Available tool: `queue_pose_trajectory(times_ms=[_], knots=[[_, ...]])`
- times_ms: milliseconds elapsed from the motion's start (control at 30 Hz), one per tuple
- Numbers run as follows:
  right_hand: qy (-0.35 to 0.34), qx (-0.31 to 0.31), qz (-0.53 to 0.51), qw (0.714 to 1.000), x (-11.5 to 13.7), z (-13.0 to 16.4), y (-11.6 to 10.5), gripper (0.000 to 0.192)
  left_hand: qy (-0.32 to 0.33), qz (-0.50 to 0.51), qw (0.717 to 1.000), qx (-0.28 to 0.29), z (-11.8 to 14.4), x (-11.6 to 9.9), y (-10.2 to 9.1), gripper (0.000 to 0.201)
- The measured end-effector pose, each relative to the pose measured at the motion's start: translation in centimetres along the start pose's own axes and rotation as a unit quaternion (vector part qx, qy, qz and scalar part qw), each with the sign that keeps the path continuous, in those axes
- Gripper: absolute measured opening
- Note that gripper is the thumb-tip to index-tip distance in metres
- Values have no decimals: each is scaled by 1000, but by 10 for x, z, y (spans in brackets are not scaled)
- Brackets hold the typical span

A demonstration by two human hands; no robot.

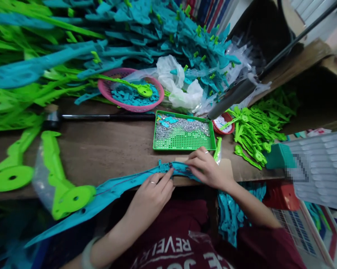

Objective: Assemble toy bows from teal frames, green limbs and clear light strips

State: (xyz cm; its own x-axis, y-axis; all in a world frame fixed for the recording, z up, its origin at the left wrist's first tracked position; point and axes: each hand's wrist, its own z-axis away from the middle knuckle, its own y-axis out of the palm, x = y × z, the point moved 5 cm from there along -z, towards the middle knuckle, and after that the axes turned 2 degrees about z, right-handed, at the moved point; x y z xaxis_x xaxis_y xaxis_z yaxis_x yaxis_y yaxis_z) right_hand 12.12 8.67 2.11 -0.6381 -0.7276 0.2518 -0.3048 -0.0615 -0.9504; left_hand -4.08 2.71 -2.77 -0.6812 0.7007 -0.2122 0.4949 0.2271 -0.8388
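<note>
Both hands pinch the long teal plastic piece point(120, 188) at the near edge of the wooden table point(106, 149). My left hand point(150, 196) has fingers curled, index + middle tips pressing the top of the piece near its mid joint; ring on one finger. My right hand point(206, 168) is closed over the piece's right end, fingertips down on it, thumb underneath as far as I can tell. Hands sit near each other, small gap btwn them at the joint. Teal piece runs diagonal from lower left, off the table edge, up to the right hand; its left tip hangs past the edge over my lap.

Just behind the right hand: green mesh tray point(184, 144) w/ small silvery bits piled in its far half + a few teal scraps. Right of the tray, a small red dish point(224, 123), then a heap of green plastic parts point(255, 130). Behind the tray on the left, pink basket point(130, 93) w/ teal bits and a green part lying across it. White plastic bag point(179, 89) beside the basket. Black-headed hammer point(81, 117) lies across the table, head to the left. Two large green pieces point(61, 175) at near left. Big pile of teal + green parts along the far side.
</note>
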Motion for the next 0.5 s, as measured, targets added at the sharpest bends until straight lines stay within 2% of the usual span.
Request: queue_pose_trajectory(times_ms=[67, 100, 167, 300, 400, 500], knots=[[102, -82, 10, 991, -4, 15, -4, 19, 8, 16, 1000, 8, -2, 0, 2, 20], [131, -101, 21, 986, -2, 23, -1, 18, 8, 23, 1000, 10, -2, -1, 3, 21], [146, -110, 46, 982, 7, 33, 12, 16, 10, 15, 1000, 8, -1, -4, 4, 21], [115, -144, 119, 976, 25, 45, 37, 14, 17, -18, 999, -35, 5, -4, -13, 16], [69, -167, 154, 971, 31, 52, 43, 22, -39, -17, 997, -68, 18, 15, -39, 15], [11, -175, 151, 973, 34, 54, 38, 28, -77, -18, 996, -39, 35, 36, -53, 18]])
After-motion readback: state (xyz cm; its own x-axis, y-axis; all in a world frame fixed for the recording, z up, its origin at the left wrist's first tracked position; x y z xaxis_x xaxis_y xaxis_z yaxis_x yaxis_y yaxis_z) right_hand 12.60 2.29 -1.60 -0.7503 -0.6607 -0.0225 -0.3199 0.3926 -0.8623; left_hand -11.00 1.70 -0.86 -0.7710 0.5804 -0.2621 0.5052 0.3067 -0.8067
